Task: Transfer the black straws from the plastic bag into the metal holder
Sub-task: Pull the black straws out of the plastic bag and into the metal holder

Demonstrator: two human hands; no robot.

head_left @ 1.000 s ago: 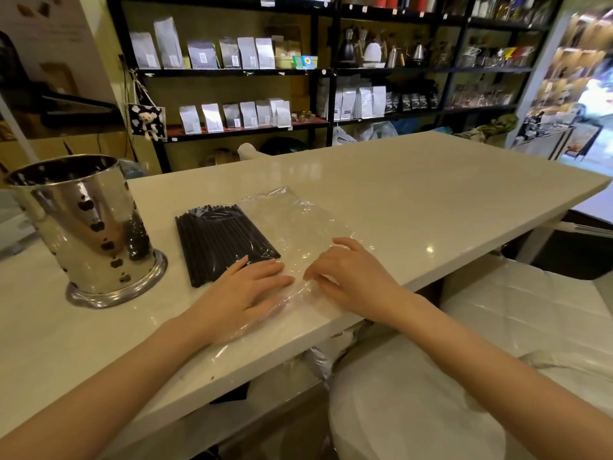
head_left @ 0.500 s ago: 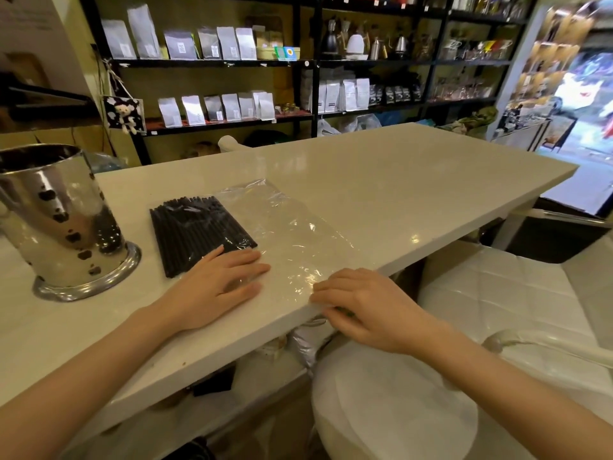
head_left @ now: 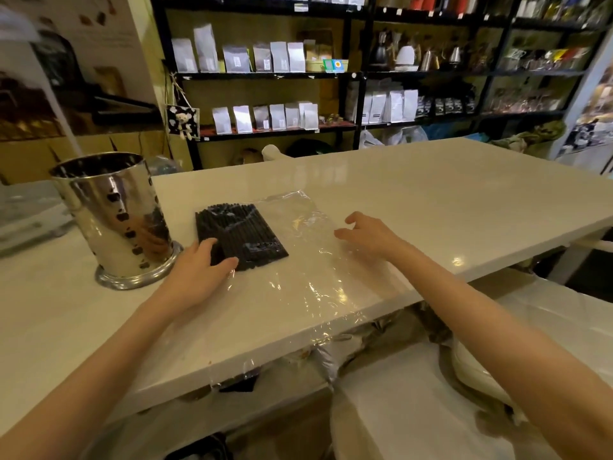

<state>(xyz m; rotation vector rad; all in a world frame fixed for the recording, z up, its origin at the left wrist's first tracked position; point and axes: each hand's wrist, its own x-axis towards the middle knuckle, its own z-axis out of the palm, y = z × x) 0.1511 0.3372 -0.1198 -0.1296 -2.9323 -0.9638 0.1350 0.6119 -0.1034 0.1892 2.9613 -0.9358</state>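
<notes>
A flat bundle of black straws (head_left: 240,234) lies inside a clear plastic bag (head_left: 308,260) on the white counter. The bag's open end hangs over the counter's near edge. My left hand (head_left: 199,272) rests on the near left corner of the bundle, fingers spread on the plastic. My right hand (head_left: 370,235) hovers over the bag's right side with fingers curled and apart, holding nothing. The shiny metal holder (head_left: 112,217) with dark cut-out holes stands upright to the left of the straws.
The white counter (head_left: 431,200) stretches far to the right and back. Dark shelves (head_left: 265,74) with pouches and kettles fill the wall behind. A white padded seat (head_left: 414,410) sits below the counter's near edge.
My left hand slid forward onto the corner of the straw bundle. My right hand left the counter's near edge and rose over the right side of the bag.
</notes>
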